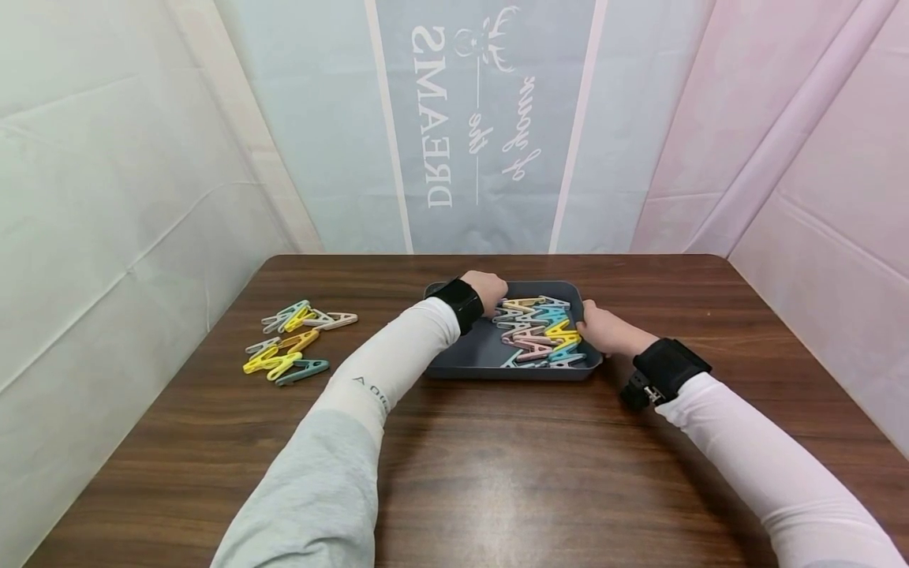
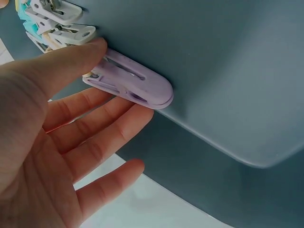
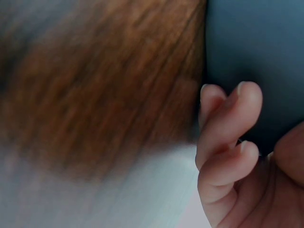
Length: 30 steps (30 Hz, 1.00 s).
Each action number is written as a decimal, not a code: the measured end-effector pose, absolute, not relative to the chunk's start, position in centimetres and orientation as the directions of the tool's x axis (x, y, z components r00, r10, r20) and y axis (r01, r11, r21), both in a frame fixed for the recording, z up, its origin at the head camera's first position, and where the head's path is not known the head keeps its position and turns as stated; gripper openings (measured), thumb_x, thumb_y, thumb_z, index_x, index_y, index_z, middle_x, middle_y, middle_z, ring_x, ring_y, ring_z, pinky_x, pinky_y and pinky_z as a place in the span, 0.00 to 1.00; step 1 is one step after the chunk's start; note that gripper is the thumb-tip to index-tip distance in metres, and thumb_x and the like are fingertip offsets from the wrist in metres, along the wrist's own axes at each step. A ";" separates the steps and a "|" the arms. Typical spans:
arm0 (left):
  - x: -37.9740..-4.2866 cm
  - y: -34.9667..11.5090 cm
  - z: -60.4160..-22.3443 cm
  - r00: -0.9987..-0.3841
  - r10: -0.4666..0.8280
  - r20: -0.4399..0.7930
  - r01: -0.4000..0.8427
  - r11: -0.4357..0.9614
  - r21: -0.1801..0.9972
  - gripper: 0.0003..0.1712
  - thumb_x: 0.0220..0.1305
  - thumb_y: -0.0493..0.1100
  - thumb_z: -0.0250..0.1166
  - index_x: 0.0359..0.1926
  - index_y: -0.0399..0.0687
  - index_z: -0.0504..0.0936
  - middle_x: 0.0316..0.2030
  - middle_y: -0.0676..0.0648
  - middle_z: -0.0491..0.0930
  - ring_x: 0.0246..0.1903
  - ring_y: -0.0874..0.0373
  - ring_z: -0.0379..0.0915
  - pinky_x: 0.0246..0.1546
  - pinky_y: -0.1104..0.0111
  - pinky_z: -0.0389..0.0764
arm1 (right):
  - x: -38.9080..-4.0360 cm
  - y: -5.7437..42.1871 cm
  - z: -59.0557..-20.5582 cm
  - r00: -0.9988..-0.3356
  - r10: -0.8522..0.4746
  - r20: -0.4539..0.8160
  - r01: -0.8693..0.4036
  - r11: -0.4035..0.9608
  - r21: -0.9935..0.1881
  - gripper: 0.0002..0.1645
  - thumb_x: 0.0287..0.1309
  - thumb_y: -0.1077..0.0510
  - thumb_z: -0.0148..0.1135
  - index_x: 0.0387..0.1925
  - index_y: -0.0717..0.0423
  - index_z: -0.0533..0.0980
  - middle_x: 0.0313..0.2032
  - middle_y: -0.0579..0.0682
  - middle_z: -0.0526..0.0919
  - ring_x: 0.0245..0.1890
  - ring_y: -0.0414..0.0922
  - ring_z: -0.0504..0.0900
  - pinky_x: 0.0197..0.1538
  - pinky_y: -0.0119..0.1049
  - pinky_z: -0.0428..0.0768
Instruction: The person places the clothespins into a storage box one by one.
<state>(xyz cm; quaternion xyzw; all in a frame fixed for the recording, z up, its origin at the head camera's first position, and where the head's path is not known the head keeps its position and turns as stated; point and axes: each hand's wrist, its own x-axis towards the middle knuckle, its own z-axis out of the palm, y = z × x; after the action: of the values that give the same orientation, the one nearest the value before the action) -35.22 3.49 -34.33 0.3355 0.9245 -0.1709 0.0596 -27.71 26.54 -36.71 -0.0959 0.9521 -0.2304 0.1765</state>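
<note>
We see the left hand (image 1: 486, 292) pinching a purple clip (image 2: 148, 89) between thumb and fingers, inside the grey tray (image 1: 461, 351) near its far wall, just beside two white clips (image 2: 71, 34). The right hand (image 1: 607, 329) grips the tray's right side, its fingers curled against the outer wall. We find mixed-colour clips (image 1: 536, 351) packed in the tray's right half, while a loose group of clips (image 1: 263, 360) lies on the wooden table (image 1: 511, 473), left of the tray.
</note>
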 end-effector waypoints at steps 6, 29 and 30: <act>-35.0 3.3 -34.2 -0.771 0.603 -0.206 0.637 0.730 -0.248 0.17 0.65 0.51 0.65 0.50 0.48 0.82 0.42 0.50 0.83 0.41 0.57 0.78 0.43 0.64 0.77 | -27.7 26.4 -36.8 -0.919 -0.275 -0.282 -0.115 0.873 -0.474 0.36 0.74 0.62 0.39 0.66 0.83 0.37 0.26 0.58 0.69 0.15 0.46 0.68 0.23 0.37 0.71; -33.7 -4.8 -30.3 -0.764 0.645 -0.018 0.646 0.763 -0.025 0.15 0.65 0.50 0.65 0.46 0.45 0.83 0.35 0.50 0.81 0.34 0.57 0.76 0.39 0.62 0.76 | -27.7 26.5 -36.8 -0.921 -0.277 -0.273 -0.121 0.871 -0.476 0.33 0.73 0.62 0.40 0.65 0.82 0.40 0.30 0.63 0.72 0.15 0.46 0.70 0.22 0.38 0.73; -33.4 -5.6 -29.9 -0.766 0.643 -0.014 0.643 0.766 -0.010 0.16 0.65 0.50 0.65 0.47 0.44 0.83 0.34 0.50 0.81 0.34 0.57 0.76 0.38 0.62 0.76 | -27.8 26.5 -36.7 -0.921 -0.277 -0.274 -0.121 0.871 -0.476 0.33 0.73 0.62 0.40 0.65 0.82 0.40 0.30 0.63 0.72 0.16 0.46 0.70 0.22 0.38 0.73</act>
<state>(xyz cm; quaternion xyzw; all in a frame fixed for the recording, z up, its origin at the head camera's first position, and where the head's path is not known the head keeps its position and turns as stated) -33.43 -5.56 -29.92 0.3421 0.9396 -0.0070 0.0050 -27.77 26.49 -36.70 -0.1045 0.9523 -0.2312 0.1693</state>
